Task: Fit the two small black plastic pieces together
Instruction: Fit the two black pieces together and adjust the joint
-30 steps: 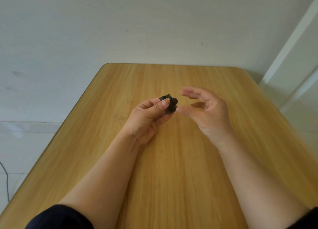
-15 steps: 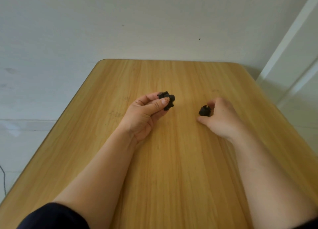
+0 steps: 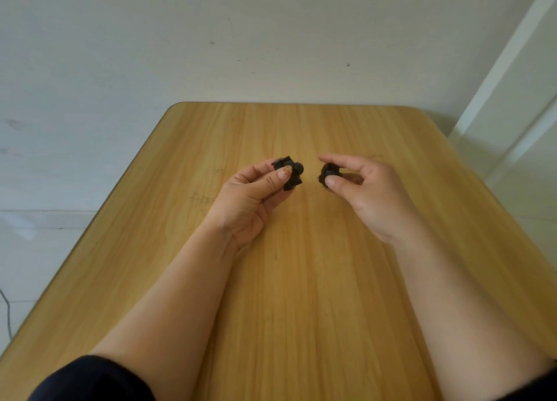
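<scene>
Both parts are in hand and held above the light wooden tabletop — the step is the approach before mating. The left hand has its grip pinched on the small black angular plastic piece with a rounded knob, thumb over its near face, the knob pointing toward the other hand. The right hand pinches the small black rounded plastic piece between thumb and forefinger. The two pieces sit near each other, not touching.

The next move likely calls for turning the rounded piece so its opening faces the knob, then pressing the pair together along one line — its socket is not clearly visible.

No containers are in view.
</scene>
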`<state>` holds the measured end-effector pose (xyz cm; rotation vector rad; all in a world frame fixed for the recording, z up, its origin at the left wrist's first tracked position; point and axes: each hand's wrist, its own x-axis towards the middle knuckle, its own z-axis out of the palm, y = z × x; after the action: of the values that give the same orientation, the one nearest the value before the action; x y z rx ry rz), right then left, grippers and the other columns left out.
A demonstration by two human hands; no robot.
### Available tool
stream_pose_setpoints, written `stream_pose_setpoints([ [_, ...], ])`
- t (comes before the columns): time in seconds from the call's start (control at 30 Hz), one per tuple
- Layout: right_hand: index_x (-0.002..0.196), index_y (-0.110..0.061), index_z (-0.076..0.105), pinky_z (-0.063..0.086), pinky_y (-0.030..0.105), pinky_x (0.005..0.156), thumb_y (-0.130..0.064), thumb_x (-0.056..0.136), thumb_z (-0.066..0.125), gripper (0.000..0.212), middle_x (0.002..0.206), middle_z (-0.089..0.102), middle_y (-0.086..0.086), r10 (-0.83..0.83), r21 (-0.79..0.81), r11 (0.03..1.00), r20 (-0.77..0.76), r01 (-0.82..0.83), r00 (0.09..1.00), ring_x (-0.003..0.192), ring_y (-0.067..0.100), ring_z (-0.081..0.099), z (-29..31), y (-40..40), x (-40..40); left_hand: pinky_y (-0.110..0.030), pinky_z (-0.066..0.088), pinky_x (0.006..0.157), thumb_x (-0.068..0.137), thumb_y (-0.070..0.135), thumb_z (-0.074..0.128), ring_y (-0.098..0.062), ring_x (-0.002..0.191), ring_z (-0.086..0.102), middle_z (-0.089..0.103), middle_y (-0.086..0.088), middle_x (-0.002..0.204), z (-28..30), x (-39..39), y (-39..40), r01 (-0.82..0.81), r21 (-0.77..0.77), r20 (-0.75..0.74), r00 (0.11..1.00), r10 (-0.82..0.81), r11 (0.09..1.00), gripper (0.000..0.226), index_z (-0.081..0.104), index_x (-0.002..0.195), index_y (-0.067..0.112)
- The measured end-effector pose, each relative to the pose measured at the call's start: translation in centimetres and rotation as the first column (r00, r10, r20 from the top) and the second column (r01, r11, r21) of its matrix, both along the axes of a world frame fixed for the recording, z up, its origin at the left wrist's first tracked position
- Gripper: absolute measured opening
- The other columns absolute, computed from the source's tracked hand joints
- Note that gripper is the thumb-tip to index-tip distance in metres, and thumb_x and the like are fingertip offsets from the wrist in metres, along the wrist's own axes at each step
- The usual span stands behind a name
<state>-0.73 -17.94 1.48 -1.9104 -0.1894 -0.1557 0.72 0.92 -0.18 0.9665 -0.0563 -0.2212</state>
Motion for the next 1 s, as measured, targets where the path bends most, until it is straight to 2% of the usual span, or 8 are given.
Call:
stream_pose_setpoints([
  [0.1,0.119,-0.032,0.061,0.049,0.015,0.083,-0.011,0.089,0.061,0.036,0.107,0.063,-0.016,0.057,0.08,0.995,0.003,-0.057,0.998,0.095,-0.006,0.061,0.1,0.3,0.0,-0.025,0.056,0.071,0.066,0.006,0.072,-0.018,0.084,0.073,0.077,-0.008,0.086,-0.03,0.01,-0.02,0.007,0.003,0.007,1.0,-0.007,1.0,0.033,0.066,0.098,0.002],
  [0.23,0.104,-0.017,0.062,0.051,0.023,0.083,-0.004,0.083,0.067,0.025,0.098,0.068,-0.006,0.074,0.218,0.973,-0.011,-0.07,0.997,0.091,0.005,0.064,0.21,0.38,0.01,-0.025,0.057,0.072,0.064,0.006,0.072,-0.018,0.082,0.073,0.077,-0.006,0.083,-0.08,-0.01,-0.13,0.003,0.013,0.023,1.0,-0.003,1.0,0.032,0.066,0.096,0.003],
  [0.43,0.095,-0.017,0.07,0.057,0.033,0.083,-0.003,0.082,0.07,0.019,0.092,0.074,-0.005,0.081,0.27,0.959,0.041,-0.089,0.996,0.089,0.019,0.071,0.05,0.69,0.02,-0.025,0.057,0.072,0.064,0.004,0.071,-0.017,0.08,0.073,0.077,-0.005,0.081,-0.1,-0.09,-0.18,0.011,0.043,0.046,0.999,-0.013,0.999,0.029,0.067,0.093,0.004],
  [0.5,0.092,-0.021,0.072,0.058,0.034,0.079,-0.003,0.081,0.071,0.021,0.089,0.076,-0.002,0.1,0.299,0.948,0.043,-0.108,0.994,0.084,0.022,0.073,0.03,0.7,0.02,-0.025,0.057,0.072,0.064,0.006,0.071,-0.016,0.08,0.072,0.077,-0.005,0.081,-0.11,-0.11,-0.19,0.012,0.06,0.051,0.999,-0.015,0.998,0.028,0.067,0.092,0.005],
  [0.63,0.088,-0.03,0.071,0.058,0.033,0.076,-0.009,0.071,0.079,0.028,0.093,0.075,0.003,0.073,0.213,0.973,0.102,-0.094,0.992,0.076,0.019,0.072,-0.05,1.02,0.07,-0.025,0.057,0.07,0.064,0.007,0.072,-0.016,0.077,0.073,0.076,-0.005,0.078,-0.08,-0.17,-0.21,0.021,0.085,0.045,0.999,-0.024,0.996,0.025,0.068,0.088,0.005],
  [0.7,0.084,-0.029,0.069,0.058,0.035,0.075,-0.008,0.069,0.08,0.029,0.094,0.074,0.004,0.077,0.256,0.961,0.101,-0.1,0.992,0.076,0.021,0.072,-0.06,1.0,0.17,-0.025,0.057,0.071,0.064,0.007,0.072,-0.016,0.077,0.073,0.076,-0.004,0.078,-0.03,-0.16,-0.18,0.023,0.091,0.046,0.999,-0.027,0.996,0.024,0.068,0.087,0.006],
  [0.83,0.094,-0.018,0.072,0.057,0.037,0.082,-0.001,0.071,0.078,0.029,0.095,0.076,0.002,0.13,0.27,0.952,0.062,-0.142,0.99,0.086,0.022,0.073,-0.03,0.4,0.2,-0.025,0.058,0.069,0.061,0.008,0.073,-0.016,0.076,0.073,0.076,-0.004,0.078,-0.02,-0.18,-0.12,0.02,0.089,0.036,0.999,-0.024,0.996,0.021,0.068,0.081,0.008],
  [1.0,0.089,-0.014,0.073,0.059,0.033,0.076,0.004,0.069,0.077,0.028,0.089,0.077,0.001,0.116,0.323,0.937,0.068,-0.132,0.991,0.079,0.024,0.073,-0.17,0.3,0.13,-0.024,0.057,0.065,0.059,0.007,0.074,-0.018,0.075,0.073,0.076,-0.005,0.077,0.1,-0.3,-0.04,0.042,0.113,0.021,0.999,-0.045,0.993,0.022,0.067,0.08,0.006],
])
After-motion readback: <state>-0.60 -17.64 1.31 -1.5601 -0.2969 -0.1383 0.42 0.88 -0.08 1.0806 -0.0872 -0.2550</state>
